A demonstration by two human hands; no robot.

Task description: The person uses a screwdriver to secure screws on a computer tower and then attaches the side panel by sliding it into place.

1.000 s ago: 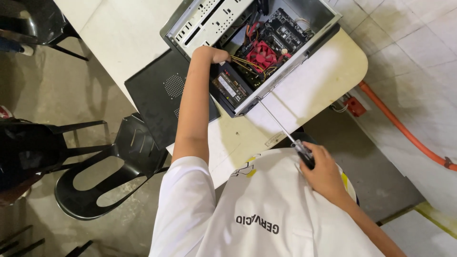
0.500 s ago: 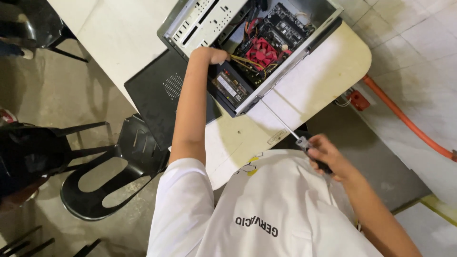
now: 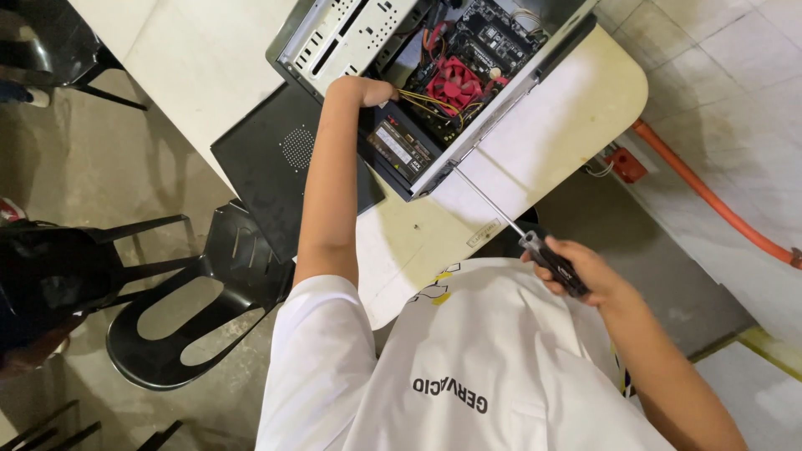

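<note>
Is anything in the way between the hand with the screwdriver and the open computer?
Nothing visible blocks it. The right hand holds the screwdriver, and its thin shaft runs over bare table up to the edge of the open computer case. The left hand is inside the case, beside the yellow wires, off that line.

A pale cream table with a rounded corner carries an open grey metal computer case lying on its side; a flat black perforated side panel lies beside the case, overhanging the table's edge. A tiny dark screw and a small white label lie on the bare top near the case; black plastic chairs stand on the grey floor.
</note>
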